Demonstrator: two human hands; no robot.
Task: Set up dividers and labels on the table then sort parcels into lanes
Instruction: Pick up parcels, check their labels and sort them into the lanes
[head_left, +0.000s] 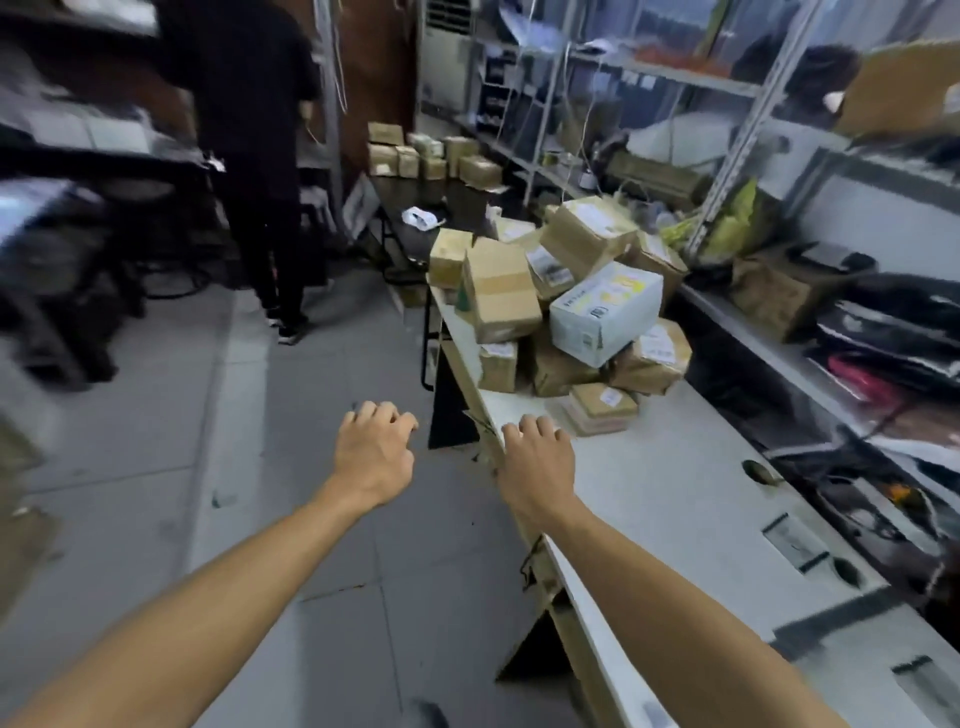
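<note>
1. A heap of parcels (566, 306) is seen piled on the far part of the white desk (675, 493); most are brown cardboard boxes with printed labels, stacked loosely and tilted against one another.
2. A white box (605, 312) is noted lying tilted near the top of the heap, resting on brown boxes beneath it.
3. A flat, low parcel (602, 408) is found at the near foot of the heap, lying on the desk surface just beyond the right hand.
4. The right hand (537, 457) is held palm down over the near edge of the desk, fingers loosely curled; nothing is gripped. Whether the fingertips touch the surface cannot be told.
5. The left hand (374, 449) is held out over the floor, beside the desk and apart from it, fingers loosely curled and holding nothing.
6. Flat cardboard (488, 441) is observed along the desk's near side.
7. A second, darker table (415, 234) is recorded further back, carrying a small group of brown boxes (426, 153).
8. Metal shelving (727, 156) with mixed goods is noted along the right side.
9. A person in dark clothing (254, 156) is seen standing at the back left, on the tiled floor (208, 441).
</note>
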